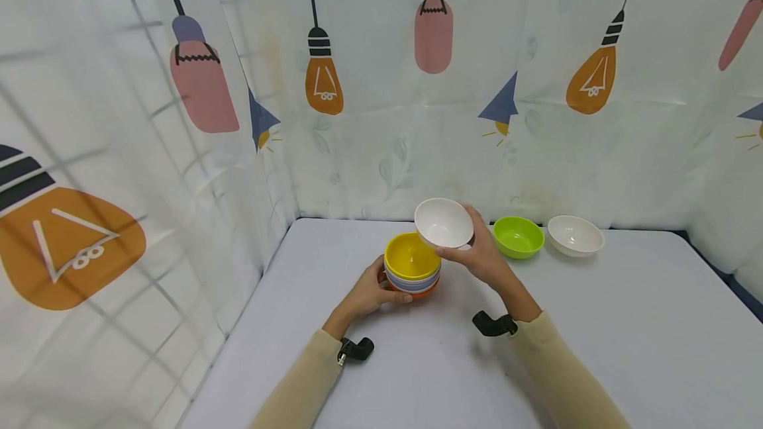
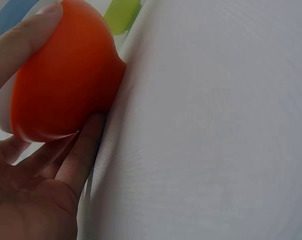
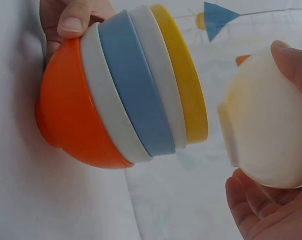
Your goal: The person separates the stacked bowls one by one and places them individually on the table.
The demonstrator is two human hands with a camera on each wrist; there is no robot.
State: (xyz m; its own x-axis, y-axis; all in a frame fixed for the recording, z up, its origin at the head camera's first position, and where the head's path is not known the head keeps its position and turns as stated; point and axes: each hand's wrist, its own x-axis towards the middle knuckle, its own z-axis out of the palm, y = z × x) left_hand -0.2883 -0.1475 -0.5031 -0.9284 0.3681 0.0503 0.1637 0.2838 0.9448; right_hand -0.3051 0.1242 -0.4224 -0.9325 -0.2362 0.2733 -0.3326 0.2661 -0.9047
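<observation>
A stack of nested bowls stands on the table, with a yellow bowl point(image 1: 411, 257) on top. In the right wrist view, a white bowl point(image 3: 159, 75), a blue bowl point(image 3: 136, 82), another white bowl point(image 3: 107, 92) and an orange bowl point(image 3: 76, 107) follow below it. My left hand point(image 1: 368, 293) holds the stack low down, its thumb on the near side and fingers around the left. Just above the yellow bowl, a separate white bowl point(image 1: 444, 222) is gripped by my right hand point(image 1: 484, 255), thumb and fingers at opposite sides. It is tilted toward me; a gap shows beneath it in the right wrist view.
To the right of the hands, a green bowl point(image 1: 518, 238) and a white bowl point(image 1: 575, 236) sit side by side near the table's back edge. A patterned curtain point(image 1: 369, 157) hangs behind and along the left of the white-covered table point(image 1: 644, 336).
</observation>
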